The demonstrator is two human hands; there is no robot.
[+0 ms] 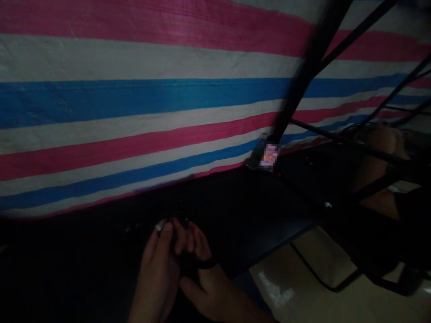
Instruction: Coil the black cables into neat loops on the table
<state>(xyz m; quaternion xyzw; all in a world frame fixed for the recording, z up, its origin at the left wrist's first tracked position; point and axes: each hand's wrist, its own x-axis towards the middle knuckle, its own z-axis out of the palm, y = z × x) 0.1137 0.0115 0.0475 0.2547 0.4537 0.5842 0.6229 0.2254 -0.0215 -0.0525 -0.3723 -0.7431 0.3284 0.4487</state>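
Low in the middle of the head view, my left hand (158,267) is closed, with thumb and forefinger pinching a small pale, metallic-looking tip (160,225), which resembles a cable plug. My right hand (210,280) is close beside it, its fingers curled around something dark. A thin black band or cable (206,264) curves over the right hand. Darkness hides most of what lies between the two hands. Both hands are above a black tabletop (242,211).
A red, white and blue striped sheet (134,101) hangs behind the table. A black metal post (299,85) rises at the right, with a small blurred pink package (269,156) at its foot. Farther right is another person's bare limb (377,166). Pale floor (292,282) shows below.
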